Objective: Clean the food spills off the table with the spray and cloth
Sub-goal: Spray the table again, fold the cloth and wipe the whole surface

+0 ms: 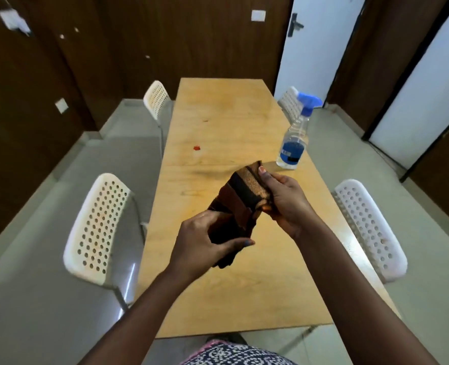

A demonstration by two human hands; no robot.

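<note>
I hold a folded brown, orange and black striped cloth (240,198) above the middle of the long wooden table (244,293). My left hand (205,243) grips its lower end, and my right hand (284,198) pinches its upper end with the thumb on top. A small red food spill (196,147) lies on the table's left side, beyond the cloth. A smaller dark spot (205,120) sits farther back. A clear spray bottle (294,135) with a blue trigger head and blue label stands upright near the right edge, just beyond my right hand and not touched.
White perforated chairs flank the table: two on the left (99,227) (155,100) and two on the right (370,227) (291,104). Grey floor surrounds it. Dark wood panels line the back and left walls, with white doors (320,43) at the right.
</note>
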